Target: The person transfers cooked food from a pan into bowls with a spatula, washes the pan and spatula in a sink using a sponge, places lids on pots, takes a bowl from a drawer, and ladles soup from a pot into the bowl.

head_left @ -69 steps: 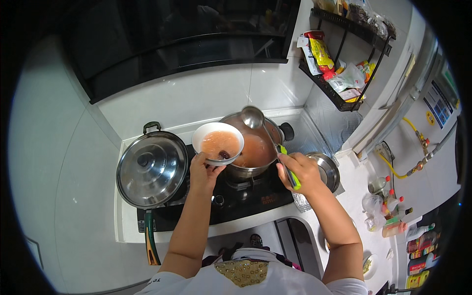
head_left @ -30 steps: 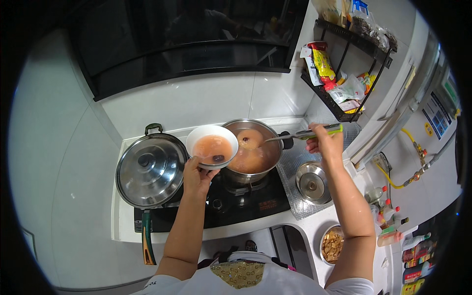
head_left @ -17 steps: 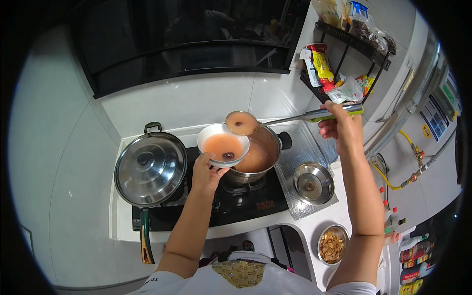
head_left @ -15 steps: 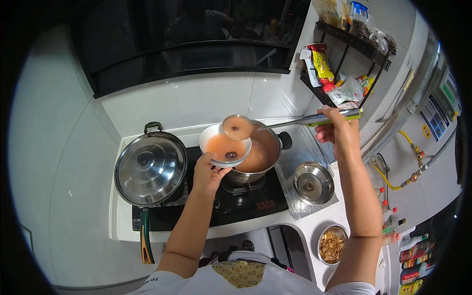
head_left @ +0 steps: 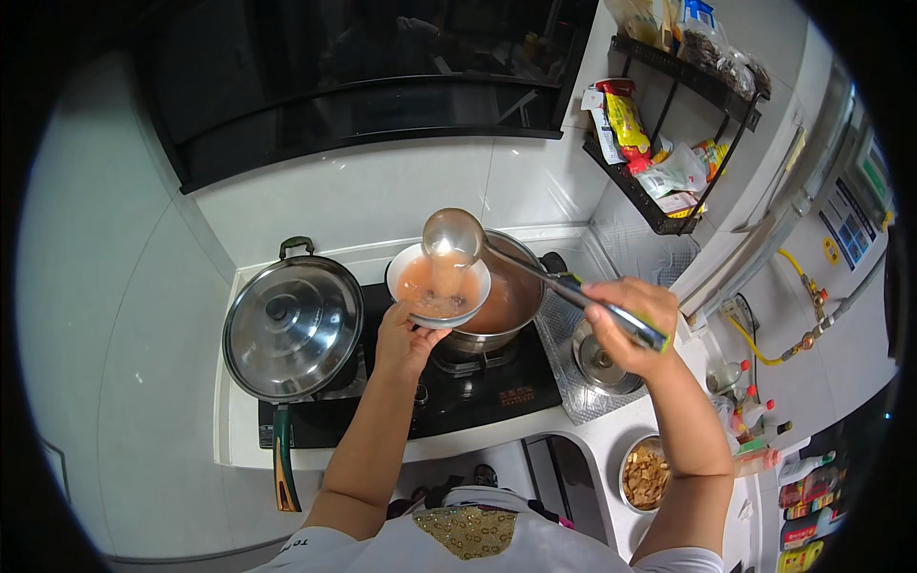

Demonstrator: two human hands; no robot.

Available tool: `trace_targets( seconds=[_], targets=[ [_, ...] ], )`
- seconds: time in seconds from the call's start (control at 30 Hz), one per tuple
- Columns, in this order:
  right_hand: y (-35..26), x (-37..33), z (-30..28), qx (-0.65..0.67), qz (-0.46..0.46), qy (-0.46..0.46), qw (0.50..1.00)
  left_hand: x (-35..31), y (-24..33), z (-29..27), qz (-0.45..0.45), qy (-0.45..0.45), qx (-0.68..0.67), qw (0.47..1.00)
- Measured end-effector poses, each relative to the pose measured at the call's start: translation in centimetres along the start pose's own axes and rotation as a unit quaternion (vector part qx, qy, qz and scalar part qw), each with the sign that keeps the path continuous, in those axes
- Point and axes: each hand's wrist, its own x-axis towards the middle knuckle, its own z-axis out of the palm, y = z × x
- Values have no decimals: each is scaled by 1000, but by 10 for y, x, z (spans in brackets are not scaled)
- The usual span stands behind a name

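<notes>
My left hand grips a white bowl by its near side, holding it over the left edge of the steel pot. Reddish soup fills much of the bowl. My right hand is closed around the handle of a metal ladle. The ladle's cup is tipped above the bowl, and soup streams down from it. More reddish liquid shows inside the pot, which stands on the black gas stove; the bowl hides part of its rim.
A lidded wok sits on the left burner, its green handle toward me. Right of the stove lie a steel lid on foil and a bowl of brown chunks. Bottles line the right side. A black rack with packets hangs above.
My right hand has come down and nearer to me, turning the ladle over. The soup it held level now pours into the bowl. My left hand and the bowl stay nearly in place.
</notes>
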Motion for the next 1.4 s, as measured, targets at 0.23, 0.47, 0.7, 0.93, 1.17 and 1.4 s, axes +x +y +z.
trace_targets(
  seconds=[0.23, 0.47, 0.7, 0.93, 1.17, 1.4],
  targets=[
    [11, -19, 12, -34, -109, 55, 992, 1, 0, -4, 6, 3, 9, 1000],
    [50, -57, 65, -27, 106, 95, 989, -3, 11, -9, 24, -5, 41, 999],
    [70, -80, 115, 25, 314, 75, 946, -4, 20, -18, 33, -1, 44, 998],
    [84, -98, 131, 129, 462, 113, 870, -9, 21, -22, 30, 27, 27, 999],
    [78, -90, 125, 196, 524, 126, 819, -13, 23, -20, 49, 10, 24, 998],
    [85, -93, 127, 243, 555, 137, 784, -17, 22, -18, 42, 14, 49, 998]
  ],
)
